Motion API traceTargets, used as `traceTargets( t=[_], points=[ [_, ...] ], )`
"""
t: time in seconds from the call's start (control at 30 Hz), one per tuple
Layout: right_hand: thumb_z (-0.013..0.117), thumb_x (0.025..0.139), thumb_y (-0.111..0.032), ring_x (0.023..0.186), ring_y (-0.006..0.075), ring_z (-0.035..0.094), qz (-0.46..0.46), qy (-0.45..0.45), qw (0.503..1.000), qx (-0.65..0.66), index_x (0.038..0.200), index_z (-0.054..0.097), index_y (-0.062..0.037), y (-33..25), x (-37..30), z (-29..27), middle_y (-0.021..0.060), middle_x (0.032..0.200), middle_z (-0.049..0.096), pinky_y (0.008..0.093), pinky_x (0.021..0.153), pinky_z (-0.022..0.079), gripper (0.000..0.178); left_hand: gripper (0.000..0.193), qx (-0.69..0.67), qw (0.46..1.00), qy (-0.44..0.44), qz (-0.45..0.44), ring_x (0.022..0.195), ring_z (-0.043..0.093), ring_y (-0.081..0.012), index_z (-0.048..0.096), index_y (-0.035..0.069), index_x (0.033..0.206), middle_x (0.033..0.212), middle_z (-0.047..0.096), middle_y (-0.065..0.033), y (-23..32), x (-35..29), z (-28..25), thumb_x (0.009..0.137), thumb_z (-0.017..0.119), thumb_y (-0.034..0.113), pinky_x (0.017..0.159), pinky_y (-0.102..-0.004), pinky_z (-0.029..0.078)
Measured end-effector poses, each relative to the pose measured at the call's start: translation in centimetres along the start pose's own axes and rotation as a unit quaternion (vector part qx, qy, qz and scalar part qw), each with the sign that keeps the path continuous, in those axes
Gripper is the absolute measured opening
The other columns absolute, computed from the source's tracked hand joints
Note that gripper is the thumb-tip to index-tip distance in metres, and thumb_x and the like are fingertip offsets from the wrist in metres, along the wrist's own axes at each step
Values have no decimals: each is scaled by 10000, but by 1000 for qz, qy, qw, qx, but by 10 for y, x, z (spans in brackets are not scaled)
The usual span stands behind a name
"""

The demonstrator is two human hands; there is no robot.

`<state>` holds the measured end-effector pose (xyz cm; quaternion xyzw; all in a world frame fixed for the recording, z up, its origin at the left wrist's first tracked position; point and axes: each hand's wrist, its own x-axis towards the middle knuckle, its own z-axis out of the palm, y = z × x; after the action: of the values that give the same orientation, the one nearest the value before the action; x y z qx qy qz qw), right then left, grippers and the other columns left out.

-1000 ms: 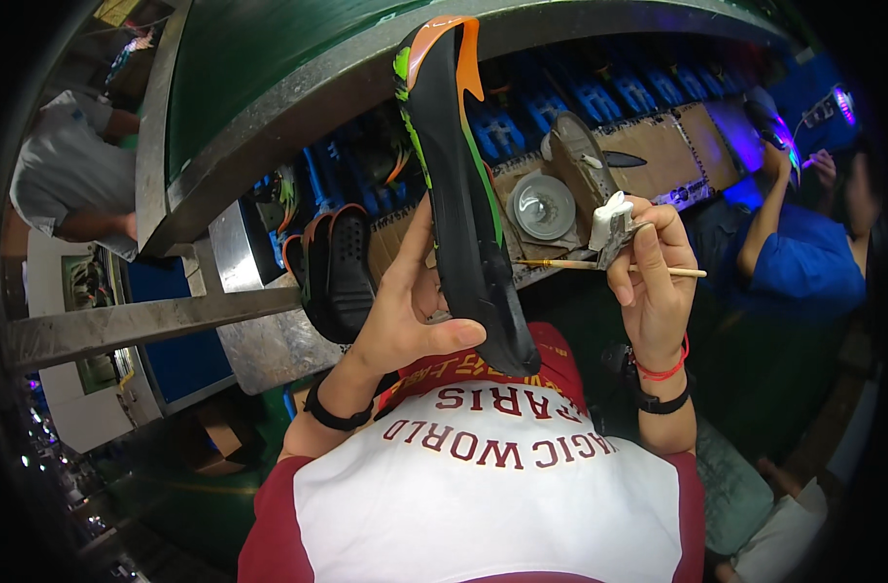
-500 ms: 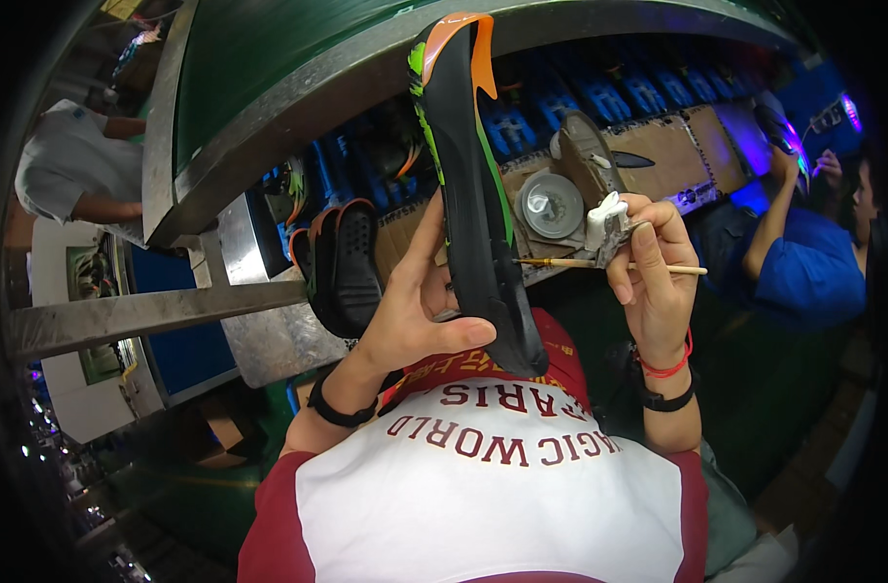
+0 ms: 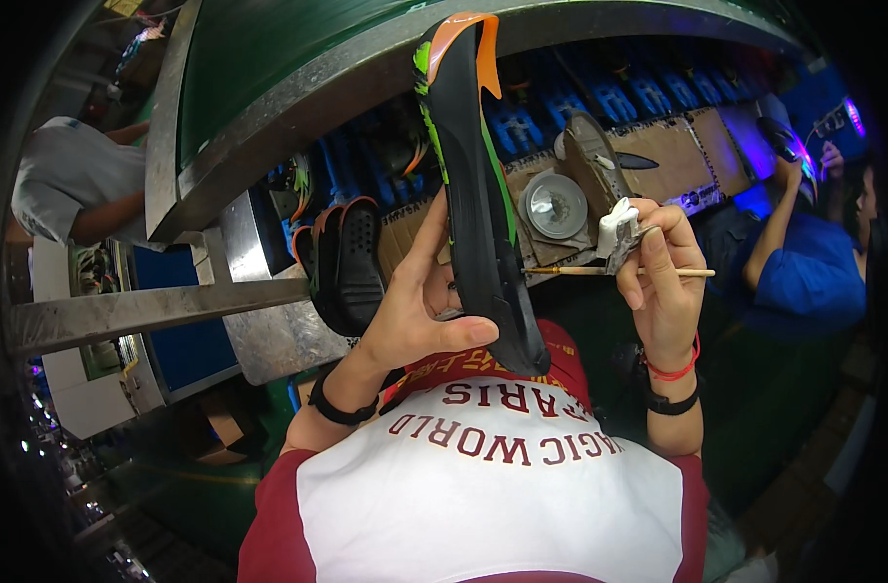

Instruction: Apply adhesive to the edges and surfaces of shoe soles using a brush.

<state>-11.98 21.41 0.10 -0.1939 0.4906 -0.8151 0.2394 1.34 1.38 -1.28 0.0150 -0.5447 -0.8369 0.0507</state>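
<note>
A long black shoe sole (image 3: 475, 209) with orange and green edging stands on end in front of me. My left hand (image 3: 405, 316) is closed around its lower part, the thumb lying across the near side and the fingers partly hidden behind. Between the fingers of my right hand (image 3: 665, 277) is a thin wooden paintbrush (image 3: 575, 271), its tip pointing left, close beside the sole's right edge. A crumpled white cloth (image 3: 616, 229) is pinched in that same hand. Just beyond the brush sits a round, pale bowl (image 3: 555, 206).
More black soles (image 3: 358, 257) stand on the left by a metal frame (image 3: 172, 313). Cardboard (image 3: 667, 160) with a worn brown shoe (image 3: 592, 155) lies behind the bowl, and blue racks (image 3: 614, 97) line the back. One co-worker in blue (image 3: 813, 257) is at right, another in grey (image 3: 79, 180) at left.
The brush tip has drawn slightly right and down from the sole's edge, along with my right hand and the cloth. My left hand keeps its hold on the sole.
</note>
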Motion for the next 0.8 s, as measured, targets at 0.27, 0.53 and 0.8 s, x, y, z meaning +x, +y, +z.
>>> traceTargets(
  t=[0.27,0.53,0.8],
  points=[
    [464,934,-91,474,62,444,1,-2,1000,-11,921,483,10,0,3,2,133,1076,534,165,420,304,104,1100,-26,999,-3,-20,1118,490,-230,-26,38,1427,1448,168,-142,0,-2,3,649,750,-5,841,-324,502],
    [463,935,-92,481,62,447,-6,-1,1000,-16,923,483,10,2,4,0,131,1075,541,166,423,313,105,1106,-18,1000,-6,-19,1127,477,-224,-19,34,1427,1450,153,-137,-2,-4,4,641,758,-7,855,-326,497],
    [471,934,-101,484,61,448,-15,-1,1000,-24,939,492,9,2,7,-3,121,1074,547,167,419,315,112,1102,-13,999,-15,-26,1090,504,-218,-24,34,1425,1436,180,-141,-1,-3,7,644,751,-29,837,-328,512]
  ],
)
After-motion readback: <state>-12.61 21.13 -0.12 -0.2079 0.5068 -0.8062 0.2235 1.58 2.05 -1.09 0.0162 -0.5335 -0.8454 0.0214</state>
